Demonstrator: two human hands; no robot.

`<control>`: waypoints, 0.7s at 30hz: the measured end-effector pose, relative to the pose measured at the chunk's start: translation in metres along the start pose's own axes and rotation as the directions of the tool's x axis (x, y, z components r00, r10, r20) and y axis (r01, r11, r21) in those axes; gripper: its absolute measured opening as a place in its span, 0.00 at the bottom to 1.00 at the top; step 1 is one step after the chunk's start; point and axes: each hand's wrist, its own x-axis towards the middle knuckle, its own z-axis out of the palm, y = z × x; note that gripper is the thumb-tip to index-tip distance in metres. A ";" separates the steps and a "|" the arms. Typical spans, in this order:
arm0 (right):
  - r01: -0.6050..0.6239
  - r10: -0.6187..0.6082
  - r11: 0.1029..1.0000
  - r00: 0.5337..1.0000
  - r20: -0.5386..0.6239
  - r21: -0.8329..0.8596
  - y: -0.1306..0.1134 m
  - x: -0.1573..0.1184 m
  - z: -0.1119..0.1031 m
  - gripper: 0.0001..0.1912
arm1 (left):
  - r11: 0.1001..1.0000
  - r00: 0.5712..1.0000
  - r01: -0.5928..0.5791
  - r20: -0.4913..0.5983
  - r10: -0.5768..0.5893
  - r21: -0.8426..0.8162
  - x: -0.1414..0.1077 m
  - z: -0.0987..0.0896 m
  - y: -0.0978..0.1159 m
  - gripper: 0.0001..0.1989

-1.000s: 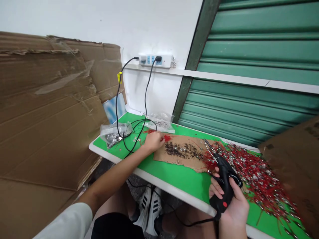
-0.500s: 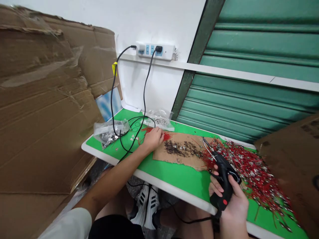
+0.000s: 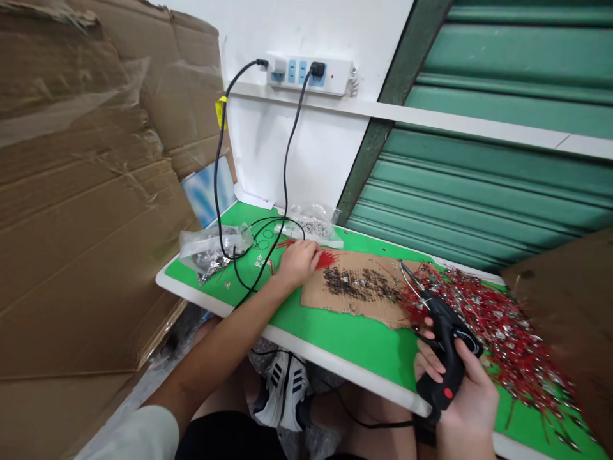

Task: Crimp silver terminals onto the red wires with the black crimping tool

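My right hand [image 3: 462, 383] is wrapped round the grip of a black soldering gun [image 3: 443, 345], whose metal tip points up and left over the right end of a scorched cardboard strip [image 3: 313, 297]. Fingers curled and pressed together, my left hand [image 3: 299, 262] rests on a pile of red wires [image 3: 328, 258] at the strip's left end. What its fingertips hold, if anything, is hidden. A few small metal tabs [image 3: 345, 280] lie on the blackened patch. To the right of the strip spreads a heap of red wires with metal pieces attached [image 3: 498, 319].
Two clear plastic bags, one on the left [image 3: 213, 249] and one at the back [image 3: 311, 229], hold small metal parts. Black cables [image 3: 287, 153] run from a wall power strip [image 3: 338, 76] across the green table [image 3: 335, 332]. Large cardboard [image 3: 96, 223] stands at the left.
The view has shifted slightly, so most things sit a little farther right. My left hand stays at the red wires, and my right hand keeps holding the soldering gun.
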 end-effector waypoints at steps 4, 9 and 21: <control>0.000 0.000 1.000 1.000 -0.022 0.013 0.000 -0.001 0.003 0.24 | 0.998 0.999 -0.045 -0.024 0.044 -0.048 -0.004 -0.001 0.005 0.13; -0.005 0.005 1.000 0.999 -0.034 -0.003 0.000 -0.002 0.003 0.23 | 0.953 0.961 -0.255 0.064 0.268 -0.166 -0.008 0.009 0.013 0.12; -0.002 0.001 0.999 0.999 -0.039 -0.034 0.001 -0.004 0.006 0.23 | 0.928 0.934 -0.336 0.073 0.350 -0.160 -0.010 0.017 0.003 0.11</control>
